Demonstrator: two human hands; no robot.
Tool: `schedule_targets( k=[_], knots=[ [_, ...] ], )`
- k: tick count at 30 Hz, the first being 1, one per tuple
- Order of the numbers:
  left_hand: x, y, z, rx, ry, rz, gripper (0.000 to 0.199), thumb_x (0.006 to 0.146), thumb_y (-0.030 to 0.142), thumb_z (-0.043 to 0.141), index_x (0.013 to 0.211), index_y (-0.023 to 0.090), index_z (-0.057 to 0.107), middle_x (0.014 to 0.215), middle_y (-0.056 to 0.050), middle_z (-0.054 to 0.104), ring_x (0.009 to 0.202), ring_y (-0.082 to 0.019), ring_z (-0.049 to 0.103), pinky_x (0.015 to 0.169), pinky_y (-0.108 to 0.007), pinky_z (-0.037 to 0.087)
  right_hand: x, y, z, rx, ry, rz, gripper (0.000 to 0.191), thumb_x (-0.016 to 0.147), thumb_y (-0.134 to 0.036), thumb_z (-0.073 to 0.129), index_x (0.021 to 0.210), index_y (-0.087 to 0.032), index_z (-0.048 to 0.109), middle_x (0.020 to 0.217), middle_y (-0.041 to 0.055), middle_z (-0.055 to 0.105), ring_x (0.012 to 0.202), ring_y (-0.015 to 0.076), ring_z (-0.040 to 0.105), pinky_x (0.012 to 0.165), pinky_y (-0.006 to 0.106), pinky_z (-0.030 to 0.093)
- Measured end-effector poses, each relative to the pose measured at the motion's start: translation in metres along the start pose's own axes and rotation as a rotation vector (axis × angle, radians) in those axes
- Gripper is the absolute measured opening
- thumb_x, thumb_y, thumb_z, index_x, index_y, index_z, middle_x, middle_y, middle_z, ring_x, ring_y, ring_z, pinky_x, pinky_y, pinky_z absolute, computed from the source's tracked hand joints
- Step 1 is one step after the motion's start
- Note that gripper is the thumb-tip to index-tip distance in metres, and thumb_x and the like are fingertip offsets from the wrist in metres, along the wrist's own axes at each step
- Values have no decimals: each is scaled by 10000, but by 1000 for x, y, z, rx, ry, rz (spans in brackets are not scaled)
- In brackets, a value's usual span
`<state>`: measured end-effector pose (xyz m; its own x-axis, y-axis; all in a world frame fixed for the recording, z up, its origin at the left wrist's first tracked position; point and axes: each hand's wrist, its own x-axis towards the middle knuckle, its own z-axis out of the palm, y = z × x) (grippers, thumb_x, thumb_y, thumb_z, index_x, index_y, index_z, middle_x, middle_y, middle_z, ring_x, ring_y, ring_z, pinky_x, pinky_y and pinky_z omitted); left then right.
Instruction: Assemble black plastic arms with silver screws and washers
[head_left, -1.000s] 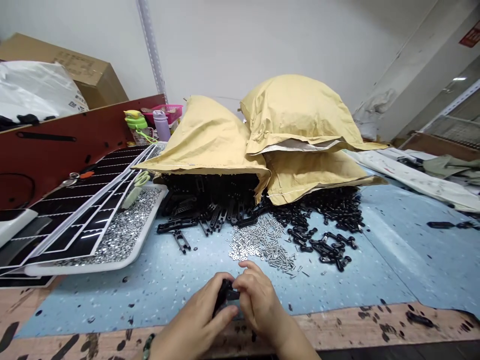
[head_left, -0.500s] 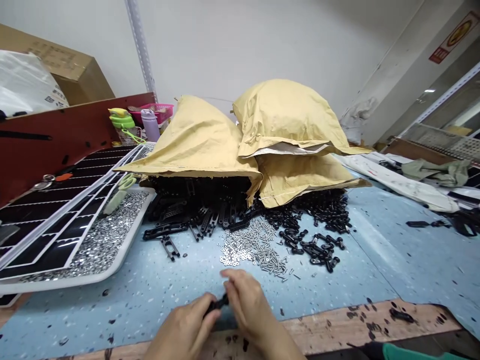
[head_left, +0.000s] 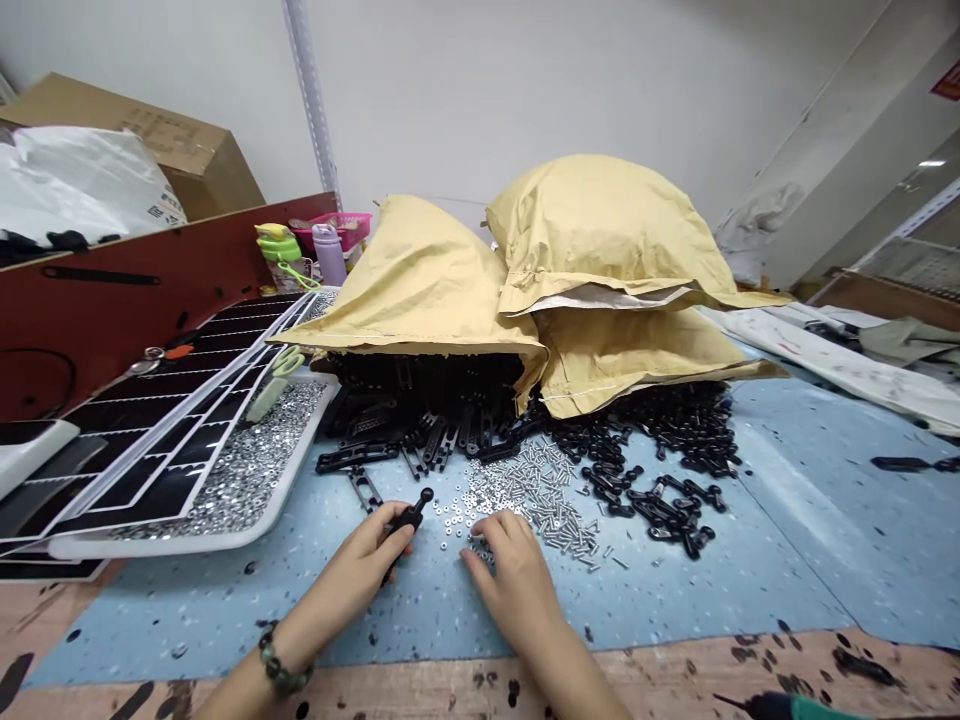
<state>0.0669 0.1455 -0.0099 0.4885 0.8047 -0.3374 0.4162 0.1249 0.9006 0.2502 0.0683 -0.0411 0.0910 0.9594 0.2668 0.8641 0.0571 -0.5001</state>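
Looking down from the head camera at a speckled blue work mat (head_left: 750,560) on a wooden bench (head_left: 645,670). Left hand (head_left: 349,570) is closed around a black plastic link (head_left: 405,525), thumb and fingers gripping its shaft, ball-shaped end sticking up past them; a beaded bracelet (head_left: 279,660) sits on that wrist. Right hand (head_left: 514,585) is narrow and curled over, its fingertips (head_left: 480,558) at the edge of a scatter of steel washers (head_left: 465,515); whether they pinch any cannot be told. Hands near each other, not touching. Just ahead, steel screws (head_left: 540,490) lie in a loose pile beside the washers, and more black links (head_left: 660,440) heap to the right. Further back, black plastic parts (head_left: 420,385) spill from under yellow-tan sacks (head_left: 600,240). To the left, a white tray of steel nuts (head_left: 296,470), green-handled scissors (head_left: 285,362) at its far end, rests on black-and-white slotted panels (head_left: 172,420). Behind stand a red-brown board (head_left: 112,300), a lilac bottle (head_left: 328,255) and a pink basket (head_left: 330,230).
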Motion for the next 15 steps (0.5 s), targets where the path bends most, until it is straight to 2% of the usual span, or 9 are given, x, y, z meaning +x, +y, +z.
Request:
schedule_targets(
  k=[3, 6, 10, 12, 15],
  knots=[
    [2, -2, -7, 146, 57, 196, 285, 903, 434, 433, 1072, 229, 535, 999, -41, 577, 890, -207, 564, 797, -340, 471, 4, -9, 6, 8, -34, -79, 153, 818, -83, 645, 853, -210, 567, 878, 25, 571, 847, 227, 525, 734, 351, 451],
    [5, -5, -9, 301, 58, 376, 233, 921, 333, 468, 1114, 259, 576, 1122, -36, 574, 1071, -219, 522, 960, -383, 409, 2, -11, 6, 35, -45, -96, 185, 776, -121, 710, 780, -211, 548, 840, 14, 569, 826, 231, 524, 726, 358, 451],
    [7, -5, -5, 528, -79, 516, 228, 919, 232, 510, 1111, 278, 625, 1028, -26, 616, 1007, -216, 532, 894, -377, 448, -16, -3, -9, 214, 56, -26, 249, 801, -154, 675, 1003, -206, 538, 957, 52, 574, 901, 240, 539, 769, 364, 470],
    [7, -5, -4, 635, -159, 564, 227, 918, 198, 517, 1089, 277, 644, 986, -29, 618, 967, -213, 533, 856, -362, 454, -25, -1, -12, 249, 33, -88, 280, 840, -108, 597, 1090, -218, 535, 997, 56, 589, 933, 235, 541, 800, 365, 468],
    [7, -5, -8, 699, -218, 621, 262, 916, 155, 504, 1093, 289, 643, 990, -27, 606, 949, -200, 533, 854, -346, 443, -30, -3, -5, 244, -14, -189, 276, 857, -34, 521, 1040, -232, 580, 944, 40, 618, 870, 218, 555, 767, 350, 471]
  ],
)
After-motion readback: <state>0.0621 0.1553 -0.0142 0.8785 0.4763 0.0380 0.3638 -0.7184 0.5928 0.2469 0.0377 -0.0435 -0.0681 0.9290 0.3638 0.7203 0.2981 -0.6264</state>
